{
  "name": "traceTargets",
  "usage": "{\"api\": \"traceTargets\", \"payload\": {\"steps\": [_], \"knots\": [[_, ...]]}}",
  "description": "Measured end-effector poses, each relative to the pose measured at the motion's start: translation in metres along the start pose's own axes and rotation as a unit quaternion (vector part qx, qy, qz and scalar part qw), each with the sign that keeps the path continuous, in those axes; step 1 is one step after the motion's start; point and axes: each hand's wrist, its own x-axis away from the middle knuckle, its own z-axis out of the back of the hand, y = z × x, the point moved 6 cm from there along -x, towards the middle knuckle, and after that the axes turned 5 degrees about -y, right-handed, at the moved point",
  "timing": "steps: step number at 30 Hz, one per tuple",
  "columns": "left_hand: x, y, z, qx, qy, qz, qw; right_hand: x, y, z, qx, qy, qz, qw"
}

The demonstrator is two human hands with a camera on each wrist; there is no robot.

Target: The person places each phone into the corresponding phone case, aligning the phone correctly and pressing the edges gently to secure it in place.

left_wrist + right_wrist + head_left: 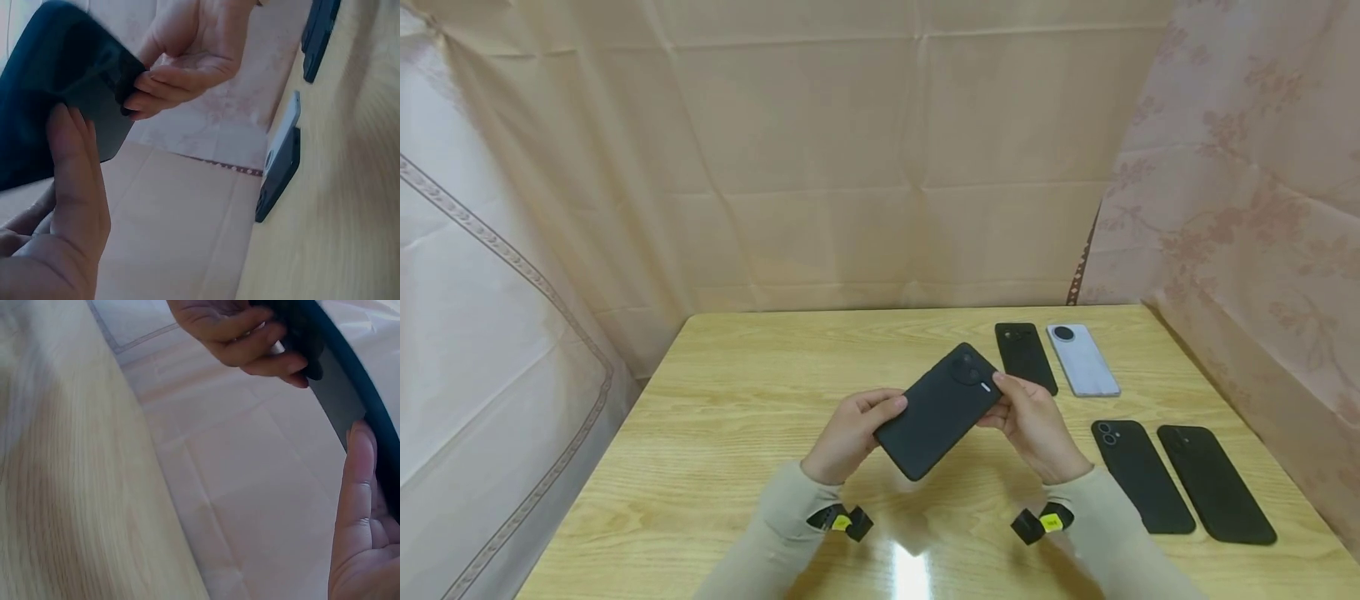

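Nearest, the left hand (pixel 844 437) and the right hand (pixel 1037 429) hold a black phone (pixel 928 425) above the tabletop (pixel 722 417); the left hand's fingers and thumb are closed on its left edge by the lower corner, while the right hand's pinch the camera end, beside the round camera ring (pixel 967 367); the phone is tilted, its back turned up, and this hold at opposite ends probably serves to steady it and keep most of the back uncovered; the wrist views are dim, so I cannot tell whether that back is a case with the phone inside; no box or tray shows. To the right lie a two-lens phone (pixel 1142 479) and a wide dark phone (pixel 1217 485); farther off, a slim dark phone (pixel 1030 365) and a pale phone (pixel 1088 367) lie just beside each other; the pairing perhaps keeps each easy to reach; beyond hangs a beige cloth (pixel 820 167).
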Motion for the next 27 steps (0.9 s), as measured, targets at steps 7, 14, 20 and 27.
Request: {"api": "traceTargets", "payload": {"steps": [7, 14, 20, 27], "knots": [[-0.004, -0.006, -0.011, -0.020, -0.020, 0.015, 0.9995, 0.002, 0.003, 0.006, 0.020, -0.023, -0.026, 0.9992], [-0.008, -0.013, -0.021, -0.046, -0.031, 0.031, 0.9980, 0.006, 0.004, 0.012, 0.044, -0.030, -0.047, 0.9975], [-0.009, -0.017, -0.027, -0.046, -0.019, 0.028, 0.9984, 0.011, 0.005, 0.015, 0.019, -0.033, -0.069, 0.9969], [-0.013, -0.025, -0.035, -0.020, 0.004, 0.016, 0.9997, 0.023, 0.001, 0.019, 0.054, -0.043, -0.074, 0.9948]]}}
